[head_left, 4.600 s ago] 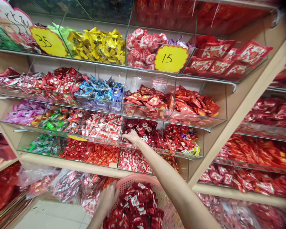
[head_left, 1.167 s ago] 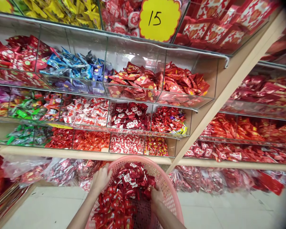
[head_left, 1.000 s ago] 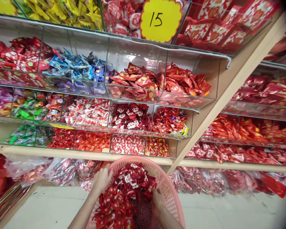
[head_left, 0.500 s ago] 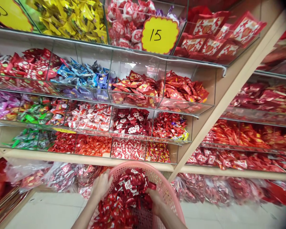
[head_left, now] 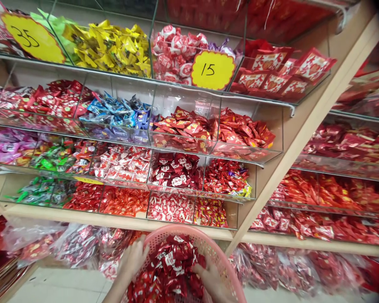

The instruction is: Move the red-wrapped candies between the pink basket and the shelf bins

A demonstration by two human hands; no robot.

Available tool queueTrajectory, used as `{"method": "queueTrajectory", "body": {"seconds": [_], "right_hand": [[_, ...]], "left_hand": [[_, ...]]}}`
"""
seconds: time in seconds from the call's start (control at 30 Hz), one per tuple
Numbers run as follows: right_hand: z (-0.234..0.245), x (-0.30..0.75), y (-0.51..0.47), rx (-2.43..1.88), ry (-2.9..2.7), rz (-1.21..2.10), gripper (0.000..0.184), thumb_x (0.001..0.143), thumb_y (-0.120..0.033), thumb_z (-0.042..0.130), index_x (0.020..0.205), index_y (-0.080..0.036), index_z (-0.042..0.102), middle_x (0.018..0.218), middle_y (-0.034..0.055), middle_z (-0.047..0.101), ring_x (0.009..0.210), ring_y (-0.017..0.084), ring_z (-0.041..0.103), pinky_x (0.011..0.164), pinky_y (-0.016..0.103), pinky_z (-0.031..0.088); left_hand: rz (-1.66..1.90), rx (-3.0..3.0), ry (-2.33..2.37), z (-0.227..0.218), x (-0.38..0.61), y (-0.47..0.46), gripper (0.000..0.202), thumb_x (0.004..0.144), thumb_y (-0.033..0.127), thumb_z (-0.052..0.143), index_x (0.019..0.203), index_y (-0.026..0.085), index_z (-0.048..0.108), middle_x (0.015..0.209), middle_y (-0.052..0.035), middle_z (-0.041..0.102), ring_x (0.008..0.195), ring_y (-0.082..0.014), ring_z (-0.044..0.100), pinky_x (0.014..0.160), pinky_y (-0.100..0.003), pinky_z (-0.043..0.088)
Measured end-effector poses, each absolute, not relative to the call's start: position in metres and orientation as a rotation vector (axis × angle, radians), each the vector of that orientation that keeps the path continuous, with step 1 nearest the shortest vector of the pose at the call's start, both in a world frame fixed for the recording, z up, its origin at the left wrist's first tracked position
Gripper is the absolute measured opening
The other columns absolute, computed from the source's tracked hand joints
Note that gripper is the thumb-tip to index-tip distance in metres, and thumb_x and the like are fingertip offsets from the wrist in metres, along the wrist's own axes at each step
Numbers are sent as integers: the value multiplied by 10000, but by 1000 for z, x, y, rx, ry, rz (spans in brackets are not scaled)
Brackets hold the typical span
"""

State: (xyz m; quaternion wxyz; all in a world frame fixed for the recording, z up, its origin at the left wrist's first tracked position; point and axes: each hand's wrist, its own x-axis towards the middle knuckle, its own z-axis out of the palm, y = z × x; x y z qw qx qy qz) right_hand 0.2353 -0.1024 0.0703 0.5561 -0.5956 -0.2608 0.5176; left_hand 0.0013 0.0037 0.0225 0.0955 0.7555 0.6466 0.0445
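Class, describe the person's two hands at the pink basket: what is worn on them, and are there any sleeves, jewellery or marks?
Both the left hand and the right hand are bare, with no gloves, and no ring, watch or band shows. No sleeve reaches either wrist in the short stretch in view. No markings can be made out.

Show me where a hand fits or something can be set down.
Bare: right wall of the pink basket beside the right hand; the bin corner between red packets and the wooden upright; floor tiles lower left. Other bins look packed; dark red sweets heap the basket.
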Motion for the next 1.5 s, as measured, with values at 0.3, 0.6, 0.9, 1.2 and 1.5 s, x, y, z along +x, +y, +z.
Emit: {"method": "queueTrajectory", "body": {"seconds": [0.3,0.6,0.9,1.2,1.5], "right_hand": [[208,211,-28,-1141,-1774,788,212,799,-262,464,921,-167,609,717,21,632,660,136,568,635,252,442],[269,250,58,-1683,-2300,-36,162,793,-207,492,893,-176,615,882,73,644,823,165,578,695,226,361],[279,257,66,-1651,-2553,205,258,747,-371,557,635,-154,641,593,9,563,572,104,462,544,210,298],[276,266,73,-1438,-2616,210,208,742,-131,458,576,-127,583,546,-18,496,538,76,381,542,195,275],[277,247,104,-1611,-2294,-8,220,861,-235,360,803,-162,559,770,62,613,701,131,525,613,220,314]], "left_hand": [[167,2227,1906,24,1,1,428,862,313,241,1195,140,447,1013,-109,636,890,-223,610,705,-302,428],[147,2227,1929,22,0,2,449,856,294,261,1237,126,429,1060,-131,615,923,-227,597,757,-325,425],[162,2207,1910,24,1,0,428,853,275,272,1219,134,445,1070,-120,611,923,-221,594,759,-318,422],[147,2208,1928,25,1,0,460,860,298,265,1251,115,420,1055,-131,618,931,-230,594,764,-323,423],[156,2222,1936,19,0,2,453,862,292,264,1255,131,421,1060,-124,612,963,-224,583,793,-323,421]]}}
